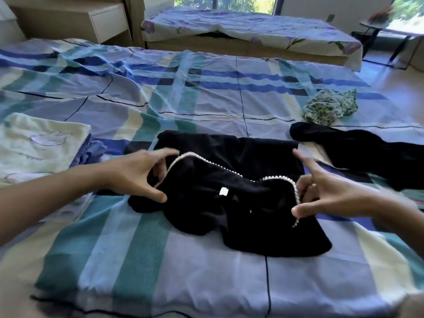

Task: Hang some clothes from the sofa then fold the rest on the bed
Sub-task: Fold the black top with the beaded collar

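A bed (206,283) with a blue and green striped sheet is filling the near view. A black top (229,191) with a white bead edge is lying bunched in the middle of it. The left hand (137,175) is gripping the top's left side, its fingers (160,155) curling round the cloth by the beads. The right hand (328,193) is pinching the bead edge on the right side between its thumb and curled fingers, with 1 finger pointing out. A folded pale stack (39,143) is sitting left of the top. Another black garment (367,152) is lying to the right. A green flowery cloth (328,106) is lying just past it. Far off, another bed (252,31) is standing by the window.
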The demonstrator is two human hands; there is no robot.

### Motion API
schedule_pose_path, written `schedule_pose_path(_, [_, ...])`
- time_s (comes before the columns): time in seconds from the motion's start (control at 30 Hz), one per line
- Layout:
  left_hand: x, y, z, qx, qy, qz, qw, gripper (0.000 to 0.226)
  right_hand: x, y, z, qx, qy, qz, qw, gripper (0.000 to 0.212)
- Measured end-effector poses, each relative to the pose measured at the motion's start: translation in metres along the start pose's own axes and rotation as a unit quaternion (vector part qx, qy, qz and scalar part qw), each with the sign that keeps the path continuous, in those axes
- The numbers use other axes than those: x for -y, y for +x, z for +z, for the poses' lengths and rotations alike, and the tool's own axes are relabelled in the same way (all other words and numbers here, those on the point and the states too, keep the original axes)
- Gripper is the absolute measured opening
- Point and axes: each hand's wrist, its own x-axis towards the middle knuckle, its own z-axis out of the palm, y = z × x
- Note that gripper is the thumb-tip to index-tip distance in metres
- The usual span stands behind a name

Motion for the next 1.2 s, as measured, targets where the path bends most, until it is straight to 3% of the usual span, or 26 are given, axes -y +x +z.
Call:
schedule_pose_path(0.07, [0.004, -0.005, 0.008, 0.014, 0.014, -0.034, 0.999, 0.062, -0.006, 0.000, 0.003, -0.032, 0.067, 0.052, 0.996, 0.133])
schedule_pose_path(0.1, [0.006, -0.006, 0.010, -0.008, 0.008, -0.051, 0.999, 0.058, -0.007, 0.003, 0.002, -0.075, 0.082, 0.070, 0.991, 0.125])
schedule_pose_path(0.17, [0.009, -0.008, 0.011, -0.067, 0.005, -0.113, 0.991, 0.074, -0.010, 0.005, 0.000, -0.128, 0.056, 0.128, 0.982, 0.091])
schedule_pose_path(0.23, [0.010, -0.013, 0.012, -0.081, 0.034, -0.234, 0.968, 0.093, -0.015, 0.000, 0.001, -0.080, 0.002, 0.210, 0.974, 0.062])
schedule_pose_path(0.3, [0.011, -0.021, 0.013, 0.004, -0.010, -0.345, 0.938, 0.092, -0.019, -0.006, 0.010, 0.023, -0.021, 0.270, 0.962, 0.045])
schedule_pose_path(0.4, [0.014, -0.031, 0.019, 0.076, -0.198, -0.352, 0.911, 0.078, -0.019, -0.011, 0.019, 0.036, 0.035, 0.229, 0.972, 0.015])
schedule_pose_path(0.43, [0.016, -0.032, 0.020, 0.066, -0.245, -0.322, 0.912, 0.078, -0.020, -0.011, 0.021, 0.022, 0.079, 0.208, 0.975, 0.017])
schedule_pose_path(0.5, [0.008, -0.031, 0.027, 0.004, -0.329, -0.244, 0.912, 0.067, -0.022, -0.009, 0.027, -0.011, 0.157, 0.189, 0.969, 0.047])
schedule_pose_path(0.57, [0.000, -0.023, 0.034, -0.096, -0.405, -0.200, 0.887, 0.055, -0.022, -0.006, 0.035, -0.055, 0.207, 0.177, 0.961, 0.068])
schedule_pose_path(0.67, [-0.013, -0.014, 0.041, -0.196, -0.463, -0.204, 0.840, 0.043, -0.022, -0.001, 0.044, -0.117, 0.298, 0.164, 0.933, 0.060])
schedule_pose_path(0.77, [-0.018, -0.010, 0.035, -0.248, -0.425, -0.256, 0.832, 0.032, -0.021, -0.003, 0.038, -0.150, 0.306, 0.175, 0.924, 0.049])
schedule_pose_path(0.9, [-0.005, -0.030, 0.011, -0.220, -0.369, -0.311, 0.848, 0.027, -0.030, -0.019, 0.014, -0.185, 0.291, 0.179, 0.921, 0.048])
schedule_pose_path(0.97, [0.008, -0.047, 0.008, -0.184, -0.284, -0.337, 0.879, 0.028, -0.042, -0.026, 0.006, -0.164, 0.226, 0.205, 0.938, 0.052])
schedule_pose_path(1.1, [0.027, -0.071, 0.016, -0.019, -0.121, -0.388, 0.913, 0.038, -0.060, -0.022, 0.009, -0.060, 0.006, 0.285, 0.957, 0.059])
schedule_pose_path(1.17, [0.029, -0.070, 0.015, 0.029, 0.061, -0.387, 0.920, 0.048, -0.055, -0.017, 0.009, -0.105, -0.057, 0.264, 0.957, 0.060])
schedule_pose_path(1.2, [0.024, -0.067, 0.016, 0.005, 0.136, -0.364, 0.921, 0.048, -0.050, -0.015, 0.008, -0.174, -0.079, 0.222, 0.956, 0.055])
